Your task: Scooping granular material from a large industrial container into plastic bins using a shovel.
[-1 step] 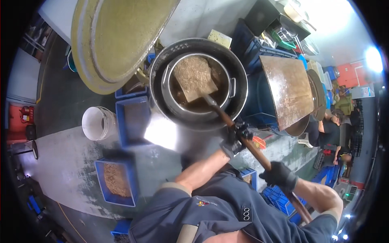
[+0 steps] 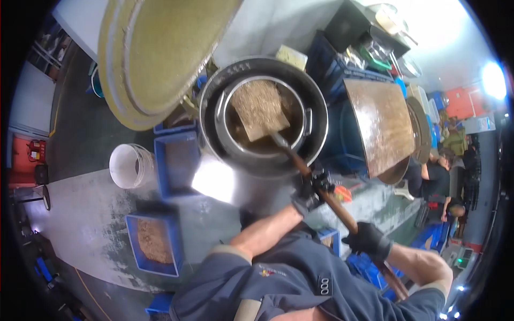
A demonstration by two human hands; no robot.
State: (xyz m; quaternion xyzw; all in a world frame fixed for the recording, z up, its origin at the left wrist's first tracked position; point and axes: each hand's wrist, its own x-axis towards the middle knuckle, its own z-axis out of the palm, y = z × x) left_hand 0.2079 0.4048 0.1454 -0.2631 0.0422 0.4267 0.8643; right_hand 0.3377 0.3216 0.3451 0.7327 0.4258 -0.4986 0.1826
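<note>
Both my hands, in black gloves, grip the long wooden handle of a shovel [image 2: 342, 214]. My left hand [image 2: 312, 187] is closed round the handle near the pot, and my right hand [image 2: 369, 241] is closed round it farther back, by my chest. The shovel's flat blade [image 2: 259, 130] carries a heap of wet, light-brown, grainy material [image 2: 258, 102]. It lies over the mouth of a steel pot [image 2: 221, 125] with two side handles. Dark liquid shows around the blade. That pot sits inside a larger, dark-rimmed round vessel [image 2: 319, 93].
A big yellowish round lid [image 2: 160, 53] stands raised at the upper left. A white bucket [image 2: 124, 167] and a blue bin [image 2: 172, 166] are left of the vessel. Another blue crate [image 2: 175, 246] holds brown matter. A stained board [image 2: 380, 123] covers a drum at right; two people [image 2: 436, 176] are beyond.
The vessel and surroundings sit slightly lower in view. The shovel, its load and both hands keep nearly the same place over the pot.
</note>
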